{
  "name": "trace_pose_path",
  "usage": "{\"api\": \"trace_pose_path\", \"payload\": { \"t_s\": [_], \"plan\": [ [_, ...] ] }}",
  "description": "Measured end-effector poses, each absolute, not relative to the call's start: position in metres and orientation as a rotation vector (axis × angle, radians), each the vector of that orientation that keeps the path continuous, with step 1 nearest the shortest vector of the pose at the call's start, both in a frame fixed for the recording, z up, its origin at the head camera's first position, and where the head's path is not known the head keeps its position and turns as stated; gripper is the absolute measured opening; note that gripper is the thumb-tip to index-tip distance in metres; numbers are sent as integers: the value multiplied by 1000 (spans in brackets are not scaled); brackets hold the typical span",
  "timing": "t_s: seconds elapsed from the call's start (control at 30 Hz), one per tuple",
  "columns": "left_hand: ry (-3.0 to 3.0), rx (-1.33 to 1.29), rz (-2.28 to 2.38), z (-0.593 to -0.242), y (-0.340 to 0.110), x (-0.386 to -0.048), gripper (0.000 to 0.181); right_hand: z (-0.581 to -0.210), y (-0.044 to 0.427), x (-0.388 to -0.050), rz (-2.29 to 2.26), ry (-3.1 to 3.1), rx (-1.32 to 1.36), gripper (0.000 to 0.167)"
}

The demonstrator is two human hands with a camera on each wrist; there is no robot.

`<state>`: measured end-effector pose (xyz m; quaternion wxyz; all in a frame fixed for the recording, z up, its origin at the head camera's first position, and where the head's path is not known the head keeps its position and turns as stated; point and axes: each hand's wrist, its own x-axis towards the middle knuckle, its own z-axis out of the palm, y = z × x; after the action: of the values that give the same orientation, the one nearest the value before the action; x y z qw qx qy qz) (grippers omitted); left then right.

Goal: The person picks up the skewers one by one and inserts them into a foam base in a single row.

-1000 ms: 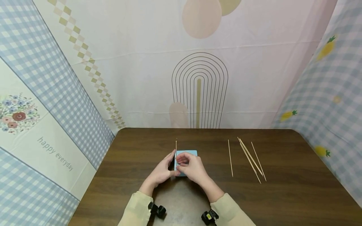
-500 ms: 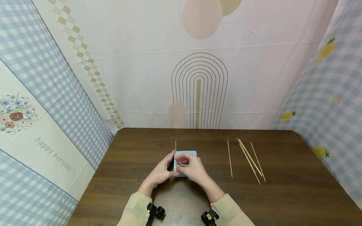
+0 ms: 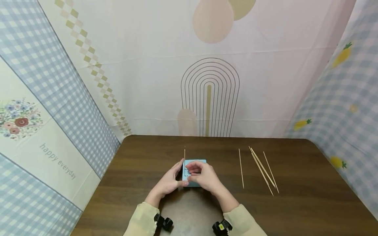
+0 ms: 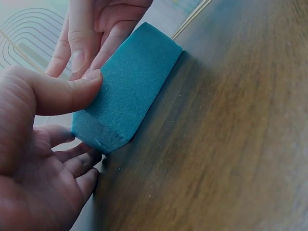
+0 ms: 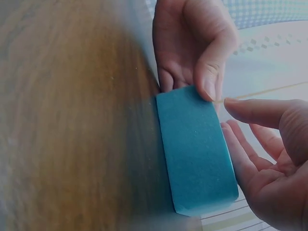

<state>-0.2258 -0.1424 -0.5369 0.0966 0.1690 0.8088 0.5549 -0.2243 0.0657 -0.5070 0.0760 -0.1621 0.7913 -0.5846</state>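
A light blue block, perhaps foam, lies on the table between both hands. A thin wooden stick stands upright at its left edge. My left hand grips the block's left side, the thumb on the near face and the fingers behind, as the left wrist view shows. My right hand hovers over the top, fingers loosely bent. In the right wrist view its thumb is close to the foot of the stick, apart from it. Between hand and block, dark marks show on the top; how the stick is fixed is hidden.
On the right of the brown table lie several loose sticks: a single one, a crossed bunch and another single one. A printed cloth hangs behind the table's far edge.
My right fingers have drawn slightly right, away from the upright stick, and spread a little, baring more of the block's top. The left hand keeps its grip. The head view has shifted slightly.
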Motion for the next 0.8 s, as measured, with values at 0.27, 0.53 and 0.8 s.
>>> {"api": "trace_pose_path", "payload": {
  "t_s": [0.27,0.53,0.8],
  "plan": [
    [2393,492,1650,-535,-142,-224,100,-502,73,-225,-1738,2335,-512,33],
    [2398,464,1654,-535,-144,-222,102,-499,79,-227,-1721,2312,-544,33],
    [2385,462,1662,-535,-142,-223,103,-496,89,-228,-1732,2281,-539,34]
  ]
}}
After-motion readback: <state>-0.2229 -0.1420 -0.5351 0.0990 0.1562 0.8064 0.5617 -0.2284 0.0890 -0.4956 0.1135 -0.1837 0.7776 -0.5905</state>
